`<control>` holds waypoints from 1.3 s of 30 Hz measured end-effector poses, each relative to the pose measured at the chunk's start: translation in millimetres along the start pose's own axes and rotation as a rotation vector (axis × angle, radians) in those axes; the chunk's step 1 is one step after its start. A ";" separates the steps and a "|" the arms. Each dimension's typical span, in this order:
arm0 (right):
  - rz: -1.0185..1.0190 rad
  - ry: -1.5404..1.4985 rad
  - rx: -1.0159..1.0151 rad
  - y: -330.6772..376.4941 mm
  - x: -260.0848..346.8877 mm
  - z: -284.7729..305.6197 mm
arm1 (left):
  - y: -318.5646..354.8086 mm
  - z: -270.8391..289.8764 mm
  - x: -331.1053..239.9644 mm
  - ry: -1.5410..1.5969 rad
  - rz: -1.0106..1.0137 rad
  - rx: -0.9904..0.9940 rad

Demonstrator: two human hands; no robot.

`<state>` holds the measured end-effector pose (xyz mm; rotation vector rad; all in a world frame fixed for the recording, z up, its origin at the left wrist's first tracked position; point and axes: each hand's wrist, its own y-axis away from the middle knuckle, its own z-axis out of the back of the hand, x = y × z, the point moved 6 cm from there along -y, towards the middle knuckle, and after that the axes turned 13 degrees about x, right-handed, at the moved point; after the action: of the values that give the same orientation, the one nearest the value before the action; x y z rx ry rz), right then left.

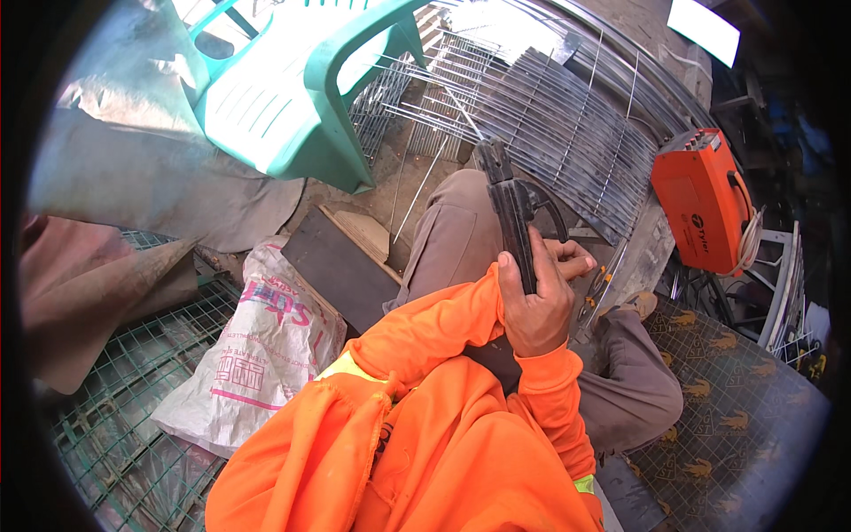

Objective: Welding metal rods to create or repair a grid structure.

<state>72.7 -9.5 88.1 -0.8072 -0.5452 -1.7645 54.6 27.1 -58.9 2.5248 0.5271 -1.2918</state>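
A black welding electrode holder lies along my right hand, with my thumb and fingers around its lower end. A thin welding rod sticks out of its jaws, up and to the left over the metal bars. My left sleeve crosses in front of my body and ends behind my right hand. The left hand is mostly hidden there. Bent fingers show just right of the holder; I cannot tell which hand they belong to. My raised knee is beside the holder.
A metal bar grille lies ahead, beside a light green plastic chair. An orange welding machine stands right. A white sack, dark board and green wire mesh lie left; a patterned sheet lies lower right.
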 end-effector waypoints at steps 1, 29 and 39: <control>-0.004 0.004 0.005 -0.3 0.2 0.1 | 0.1 -0.9 -2.0 0.009 0.031 0.000; -0.033 -0.017 0.035 -4.7 -0.1 -2.1 | 9.3 2.8 -7.3 -0.007 0.091 0.016; -0.025 -0.004 0.031 -4.7 0.3 -2.0 | 15.9 0.7 -9.6 -0.046 0.116 0.082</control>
<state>67.6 -9.5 87.1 -0.7854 -0.5858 -1.7730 55.7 10.5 -50.5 2.5429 0.3188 -1.3510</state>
